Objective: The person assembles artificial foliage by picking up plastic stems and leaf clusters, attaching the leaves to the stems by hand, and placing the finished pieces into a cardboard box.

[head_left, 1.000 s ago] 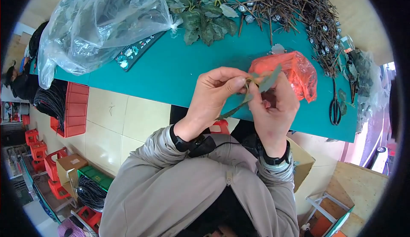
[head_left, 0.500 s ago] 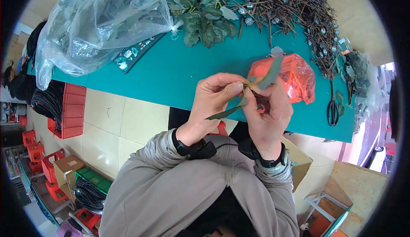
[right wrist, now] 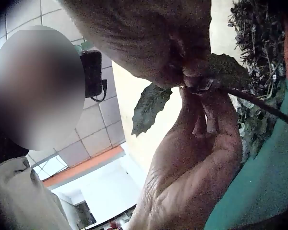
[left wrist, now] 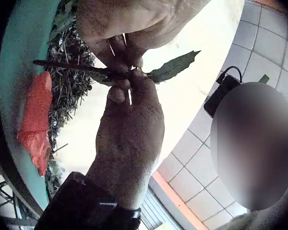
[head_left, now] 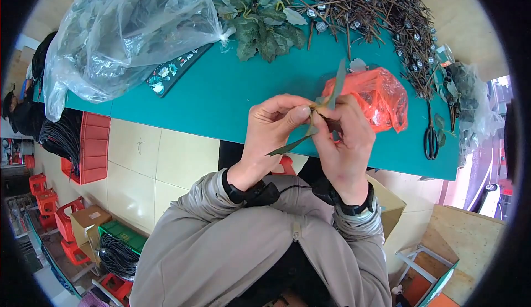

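Observation:
Close together over the table's front edge, both hands pinch a leafy sprig. My left hand has thumb and forefinger at the joint of the sprig, and my right hand grips the same spot from the other side. One green leaf points up past the right fingers; another leaf hangs below the left thumb. In the wrist views, a thin brown stem runs out from between the fingertips, opposite a jagged-edged leaf. Fingers cover the joint itself.
A red plastic bag lies just beyond my right hand. Dark-handled scissors lie at the right. Behind are piled brown stems, green leaves and a clear plastic bag. A red crate stands left of the green table.
Both hands have shifted slightly left, still together at the sprig. The upper leaf has swung from leaning right to nearly upright.

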A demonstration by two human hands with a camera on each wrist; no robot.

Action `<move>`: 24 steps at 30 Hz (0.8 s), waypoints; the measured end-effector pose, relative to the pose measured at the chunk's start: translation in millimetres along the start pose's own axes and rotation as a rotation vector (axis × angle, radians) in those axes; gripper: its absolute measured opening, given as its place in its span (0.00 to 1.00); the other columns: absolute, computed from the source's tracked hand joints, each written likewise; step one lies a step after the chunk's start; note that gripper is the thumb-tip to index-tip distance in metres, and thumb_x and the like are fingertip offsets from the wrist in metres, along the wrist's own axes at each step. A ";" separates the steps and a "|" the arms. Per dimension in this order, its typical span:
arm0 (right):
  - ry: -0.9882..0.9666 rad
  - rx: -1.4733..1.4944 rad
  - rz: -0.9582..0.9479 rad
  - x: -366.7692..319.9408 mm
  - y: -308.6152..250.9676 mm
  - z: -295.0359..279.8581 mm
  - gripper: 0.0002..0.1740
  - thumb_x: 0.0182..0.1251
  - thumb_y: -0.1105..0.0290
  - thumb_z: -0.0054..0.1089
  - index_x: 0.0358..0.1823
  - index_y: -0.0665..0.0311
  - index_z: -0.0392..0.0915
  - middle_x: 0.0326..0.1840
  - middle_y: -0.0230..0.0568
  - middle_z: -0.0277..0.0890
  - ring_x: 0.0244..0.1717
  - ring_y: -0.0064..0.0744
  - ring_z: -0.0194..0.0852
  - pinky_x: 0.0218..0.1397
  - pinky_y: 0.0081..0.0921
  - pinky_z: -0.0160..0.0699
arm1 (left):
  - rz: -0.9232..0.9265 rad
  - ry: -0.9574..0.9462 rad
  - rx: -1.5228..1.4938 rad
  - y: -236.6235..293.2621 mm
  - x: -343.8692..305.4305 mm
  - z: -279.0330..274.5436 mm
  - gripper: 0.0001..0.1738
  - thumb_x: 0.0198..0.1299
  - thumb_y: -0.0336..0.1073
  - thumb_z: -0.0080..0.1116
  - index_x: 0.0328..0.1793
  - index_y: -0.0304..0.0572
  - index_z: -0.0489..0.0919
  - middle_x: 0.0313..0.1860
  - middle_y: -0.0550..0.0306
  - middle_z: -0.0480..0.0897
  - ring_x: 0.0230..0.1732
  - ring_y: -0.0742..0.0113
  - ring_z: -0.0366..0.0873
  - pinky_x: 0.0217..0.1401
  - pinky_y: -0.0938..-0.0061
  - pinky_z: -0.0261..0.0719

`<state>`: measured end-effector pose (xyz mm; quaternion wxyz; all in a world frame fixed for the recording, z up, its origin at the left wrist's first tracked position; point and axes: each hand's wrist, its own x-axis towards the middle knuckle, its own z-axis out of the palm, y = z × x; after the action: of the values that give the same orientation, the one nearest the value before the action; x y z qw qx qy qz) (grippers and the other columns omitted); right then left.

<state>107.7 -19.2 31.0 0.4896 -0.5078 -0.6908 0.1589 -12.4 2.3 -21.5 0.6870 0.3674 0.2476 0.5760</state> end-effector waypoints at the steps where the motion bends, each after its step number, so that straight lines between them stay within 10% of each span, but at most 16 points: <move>1: -0.005 -0.014 -0.011 0.3 0.0 -0.3 0.06 0.53 0.83 0.60 0.31 0.70 0.73 0.29 0.38 0.68 0.25 0.22 0.70 0.25 0.16 0.68 | 0.001 -0.001 0.004 0.1 -0.3 -0.4 0.06 0.60 0.31 0.57 0.41 0.37 0.79 0.37 0.59 0.82 0.33 0.80 0.73 0.32 0.85 0.67; 24: -0.033 0.204 0.121 1.4 4.5 -1.7 0.06 0.55 0.85 0.56 0.33 0.70 0.71 0.30 0.34 0.65 0.26 0.19 0.71 0.29 0.14 0.72 | 0.107 -0.022 0.040 -7.7 3.3 -2.9 0.07 0.60 0.29 0.55 0.42 0.33 0.78 0.40 0.53 0.79 0.40 0.72 0.75 0.42 0.80 0.72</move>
<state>111.6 -16.5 29.3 0.5168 -0.4936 -0.6470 0.2658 -9.3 5.6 -29.1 0.6506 0.3999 0.2313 0.6027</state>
